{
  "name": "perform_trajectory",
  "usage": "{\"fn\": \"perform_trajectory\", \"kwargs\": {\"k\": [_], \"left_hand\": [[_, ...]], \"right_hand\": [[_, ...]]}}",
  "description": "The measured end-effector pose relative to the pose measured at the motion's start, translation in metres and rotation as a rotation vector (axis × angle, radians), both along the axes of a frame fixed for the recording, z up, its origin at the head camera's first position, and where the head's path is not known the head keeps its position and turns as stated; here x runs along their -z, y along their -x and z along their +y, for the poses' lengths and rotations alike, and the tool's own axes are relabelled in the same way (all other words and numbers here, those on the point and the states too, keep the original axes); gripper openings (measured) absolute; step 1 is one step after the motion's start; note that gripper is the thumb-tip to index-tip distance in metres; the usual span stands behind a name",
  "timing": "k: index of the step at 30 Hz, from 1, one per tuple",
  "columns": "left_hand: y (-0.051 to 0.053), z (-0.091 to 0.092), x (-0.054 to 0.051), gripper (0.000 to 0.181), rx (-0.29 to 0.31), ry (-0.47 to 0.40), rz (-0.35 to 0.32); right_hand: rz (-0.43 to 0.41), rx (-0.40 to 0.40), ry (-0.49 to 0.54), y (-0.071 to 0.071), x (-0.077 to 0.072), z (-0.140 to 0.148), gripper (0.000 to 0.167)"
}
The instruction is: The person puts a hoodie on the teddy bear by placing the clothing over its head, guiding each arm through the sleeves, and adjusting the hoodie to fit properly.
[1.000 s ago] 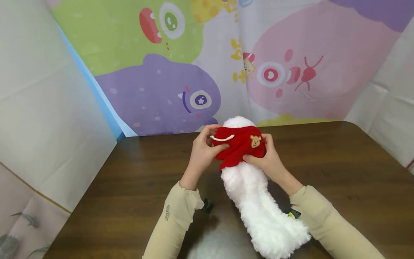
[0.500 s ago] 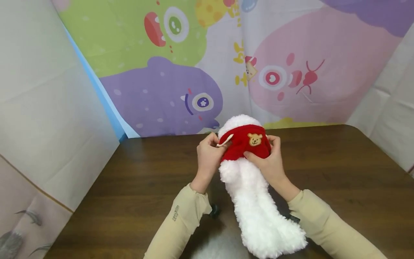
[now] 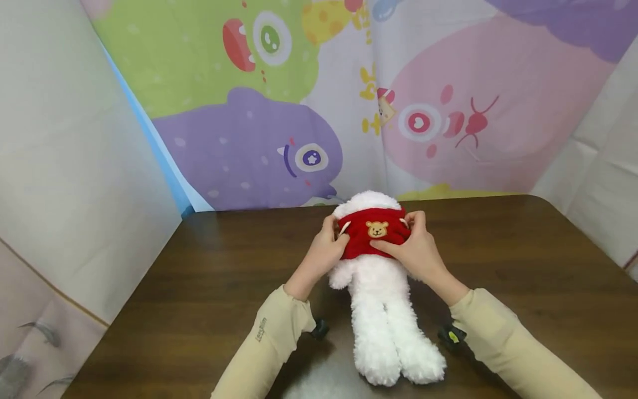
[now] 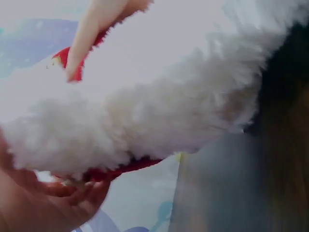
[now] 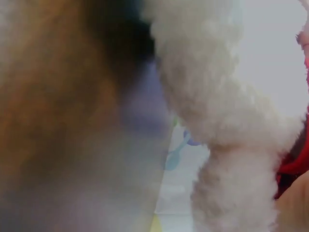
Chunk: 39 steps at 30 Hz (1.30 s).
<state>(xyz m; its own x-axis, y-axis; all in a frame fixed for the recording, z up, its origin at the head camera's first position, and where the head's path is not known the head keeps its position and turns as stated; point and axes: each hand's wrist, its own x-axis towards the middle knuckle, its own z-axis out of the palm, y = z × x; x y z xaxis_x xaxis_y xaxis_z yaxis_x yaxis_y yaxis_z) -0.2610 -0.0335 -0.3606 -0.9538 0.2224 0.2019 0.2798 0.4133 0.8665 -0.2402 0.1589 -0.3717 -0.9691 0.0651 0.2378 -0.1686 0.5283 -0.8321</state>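
Left hand (image 3: 323, 252) and right hand (image 3: 417, 252), part-curled, pinch red bear-patched cloth garment (image 3: 360, 244) on white fluffy plush toy (image 3: 381, 285); uneven tugging could skew it.

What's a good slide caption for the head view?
Left hand and right hand grip a red bear-patch garment on a white plush toy.
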Motion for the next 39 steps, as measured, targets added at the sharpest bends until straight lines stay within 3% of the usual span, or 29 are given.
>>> {"fn": "perform_trajectory", "kwargs": {"k": [3, 6, 8, 10, 16, 23, 26, 32, 39], "left_hand": [[0.002, -0.002, 0.004, 0.049, 0.016, -0.010, 0.184], [0.002, -0.003, 0.005, 0.044, 0.062, 0.061, 0.399], [0.001, -0.004, 0.004, 0.038, 0.101, 0.091, 0.469], [0.000, -0.004, 0.002, 0.037, 0.115, 0.115, 0.475], [-0.001, 0.000, 0.000, 0.051, 0.025, 0.285, 0.429], [0.001, 0.005, 0.005, 0.035, -0.012, 0.334, 0.440], [0.002, 0.007, 0.007, 0.028, -0.021, 0.366, 0.473], [0.001, 0.009, 0.015, 0.023, -0.053, 0.410, 0.540], [0.000, 0.008, 0.017, 0.019, 0.017, 0.411, 0.412]], "right_hand": [[-0.063, 0.003, 0.003, -0.001, 0.003, -0.001, 0.078], [-0.091, 0.000, -0.007, -0.003, 0.005, -0.002, 0.078], [-0.085, -0.013, -0.027, -0.004, 0.006, -0.002, 0.078], [-0.074, -0.040, -0.062, -0.005, 0.006, -0.001, 0.075], [0.010, -0.126, -0.211, -0.005, 0.006, 0.004, 0.063], [0.352, -0.203, -0.453, 0.006, 0.000, 0.003, 0.064], [0.426, -0.216, -0.537, 0.011, -0.005, 0.003, 0.057], [0.450, -0.156, -0.587, 0.010, -0.003, -0.002, 0.037], [0.380, -0.156, -0.523, 0.003, 0.009, 0.002, 0.027]]}}
